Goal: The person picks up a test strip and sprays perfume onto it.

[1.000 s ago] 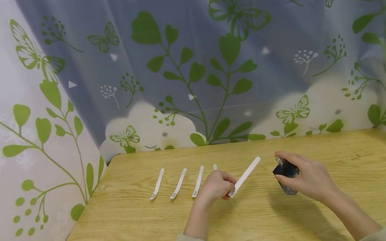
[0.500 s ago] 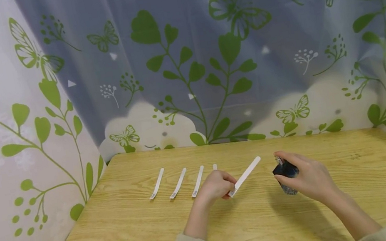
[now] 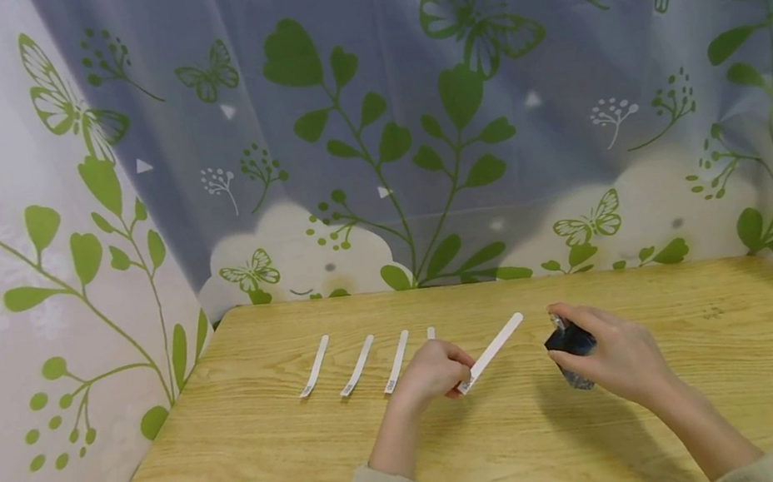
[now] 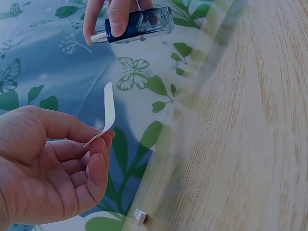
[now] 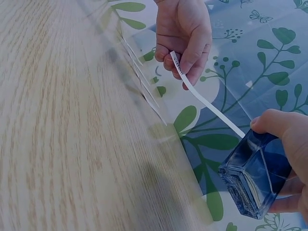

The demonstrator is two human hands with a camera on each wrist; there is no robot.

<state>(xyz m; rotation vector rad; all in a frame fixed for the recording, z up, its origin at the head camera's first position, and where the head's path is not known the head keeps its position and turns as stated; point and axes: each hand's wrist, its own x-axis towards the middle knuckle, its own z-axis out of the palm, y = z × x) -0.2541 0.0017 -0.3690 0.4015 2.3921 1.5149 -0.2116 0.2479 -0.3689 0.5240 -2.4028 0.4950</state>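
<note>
My left hand point(image 3: 429, 373) pinches a white paper test strip point(image 3: 496, 348) by its printed lower end; in the left wrist view the strip point(image 4: 109, 108) bends upward from the thumb and finger. To its right, my right hand point(image 3: 624, 351) grips a dark blue glass perfume bottle point(image 3: 572, 355) above the table, forefinger on the silver spray top. The strip's far tip points toward the bottle, with a small gap between them in the head view. In the right wrist view the bottle point(image 5: 257, 173) shows its thick glass base and hides the strip's far end.
Several more white strips lie in a row on the wooden table point(image 3: 240, 466), such as the leftmost strip point(image 3: 315, 367); my left hand partly covers the nearest one. A leaf-patterned curtain point(image 3: 409, 145) stands behind the table's back edge.
</note>
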